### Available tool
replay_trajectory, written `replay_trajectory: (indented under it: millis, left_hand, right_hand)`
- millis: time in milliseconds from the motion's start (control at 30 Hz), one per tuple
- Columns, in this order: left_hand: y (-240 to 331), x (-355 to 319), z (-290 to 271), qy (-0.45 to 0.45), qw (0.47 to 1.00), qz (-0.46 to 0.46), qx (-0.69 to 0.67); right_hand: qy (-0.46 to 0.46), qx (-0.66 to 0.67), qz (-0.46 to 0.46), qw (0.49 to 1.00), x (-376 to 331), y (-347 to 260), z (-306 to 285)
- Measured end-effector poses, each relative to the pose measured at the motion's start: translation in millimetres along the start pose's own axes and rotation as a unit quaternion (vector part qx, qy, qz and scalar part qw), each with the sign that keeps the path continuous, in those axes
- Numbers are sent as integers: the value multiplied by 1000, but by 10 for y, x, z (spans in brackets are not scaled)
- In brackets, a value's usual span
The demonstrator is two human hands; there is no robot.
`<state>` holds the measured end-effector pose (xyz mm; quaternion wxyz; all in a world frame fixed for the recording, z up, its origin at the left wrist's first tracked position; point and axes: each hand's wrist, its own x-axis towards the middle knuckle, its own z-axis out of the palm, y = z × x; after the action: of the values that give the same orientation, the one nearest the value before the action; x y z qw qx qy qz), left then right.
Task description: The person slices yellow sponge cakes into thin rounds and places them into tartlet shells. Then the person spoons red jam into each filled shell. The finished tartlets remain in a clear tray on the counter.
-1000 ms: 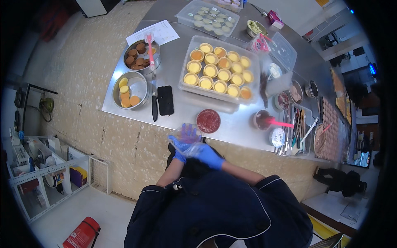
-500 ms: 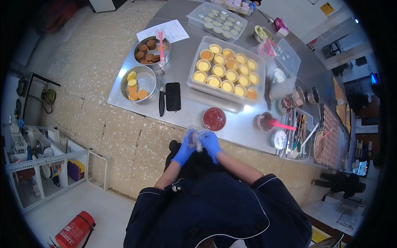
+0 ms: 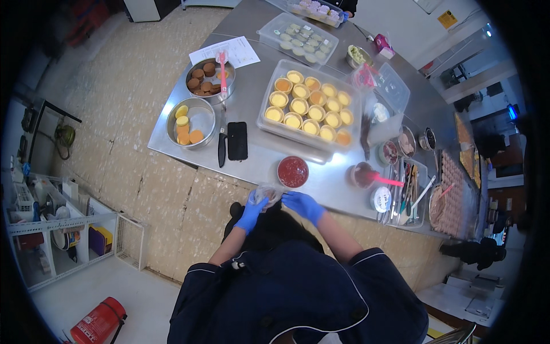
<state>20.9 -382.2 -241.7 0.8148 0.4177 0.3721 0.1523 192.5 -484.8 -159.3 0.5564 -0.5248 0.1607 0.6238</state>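
Both hands in blue gloves, low at the near edge of the steel surface [image 3: 260, 167], in front of the dark-clothed body. Left hand [image 3: 250, 214] has a closed grip on a crumpled clear plastic bag [image 3: 265, 195]; the bag sits just off the edge, bunched above the fingers. Right hand [image 3: 305, 207] is beside it, fingers pointing in at the bag's right side; cannot tell whether its grip pinches the film or only lies against it.

Just beyond the hands, near the edge: round bowl [image 3: 293, 171] of glossy deep-red filling. Left of that, a black phone [image 3: 237, 141] lying flat, with a black-handled knife [image 3: 222, 150] alongside. Further left, two round metal tins: the nearer tin [image 3: 201, 116] with yellow and orange cake discs, the farther tin [image 3: 215, 100] with brown ones and a pink spatula [image 3: 223, 71] laid across its right side.

Behind the bowl, a large clear tub [image 3: 302, 141] with rows of pale-yellow-topped cups [image 3: 298, 106], a few more orange. To the right, a small container [image 3: 361, 175] with a pink handle [image 3: 389, 181] sticking out rightward. At the far edge, a co-worker's blue-gloved hand [image 3: 344, 16] by another tub.
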Motion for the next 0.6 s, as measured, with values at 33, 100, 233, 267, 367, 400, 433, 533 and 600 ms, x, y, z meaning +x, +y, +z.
replay_trajectory:
  millis: [33, 100, 233, 267, 367, 400, 433, 533, 600]
  left_hand:
    - [4, 23, -3, -7, 1000, 10, 18]
    - [40, 67, -2, -27, 991, -41, -127]
    - [130, 25, 62, 2, 994, -55, -97]
    - [151, -1, 80, -18, 995, -17, -92]
    - [177, -61, 108, -27, 996, 24, -78]
    - [168, -68, 109, -27, 994, 21, -100]
    - [151, -78, 105, -35, 990, 39, -127]
    - [94, -63, 36, -65, 989, 44, -123]
    - [70, -104, -37, -69, 988, 81, -116]
  right_hand:
    - [5, 53, -11, 998, 118, 42, -40]
    - [1, 152, -28, 988, 290, 86, -96]
    - [-34, 189, -81, 978, 391, 135, -124]
    - [-32, 183, -97, 978, 386, 138, -129]
    - [-28, -151, -208, 966, 367, 132, -172]
    - [-31, -187, -221, 957, 370, 113, -195]
    - [-32, -222, -235, 946, 372, 90, -221]
    - [-32, -15, -170, 985, 381, -27, -278]
    - [-25, 97, -126, 987, 363, -150, -293]
